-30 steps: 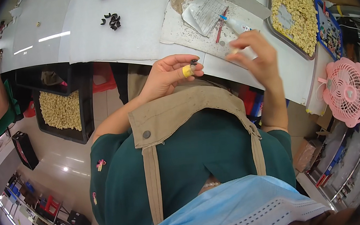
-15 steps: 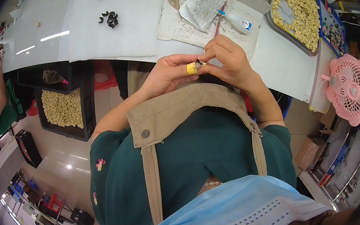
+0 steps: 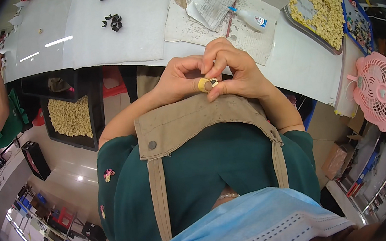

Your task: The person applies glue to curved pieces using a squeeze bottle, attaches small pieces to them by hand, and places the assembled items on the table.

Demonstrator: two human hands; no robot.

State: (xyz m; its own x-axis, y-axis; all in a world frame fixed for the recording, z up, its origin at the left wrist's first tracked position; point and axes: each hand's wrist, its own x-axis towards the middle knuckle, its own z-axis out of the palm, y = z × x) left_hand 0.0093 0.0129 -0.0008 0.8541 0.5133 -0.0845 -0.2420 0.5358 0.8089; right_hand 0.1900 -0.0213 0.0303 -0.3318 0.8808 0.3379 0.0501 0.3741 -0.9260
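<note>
With left hand and right hand now drawn closer together than half a second ago, pinching a small black-and-cream piece between thumbs and fingers, near the tan apron, seemingly pressing its parts against each other

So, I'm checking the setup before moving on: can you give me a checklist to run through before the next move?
1. Piece gripped: ok; left hand and right hand meet at a small dark-and-pale piece.
2. Parts of the piece lined up: cannot tell; fingers cover much of it.
3. Yellow band around the left thumb: ok.
4. Pale pieces available: ok; many lie in the tray at right.
5. Dark curved pieces on the table: ok; several lie there in a cluster.
6. Bottle upright: not ok; it lies on its side.
</note>
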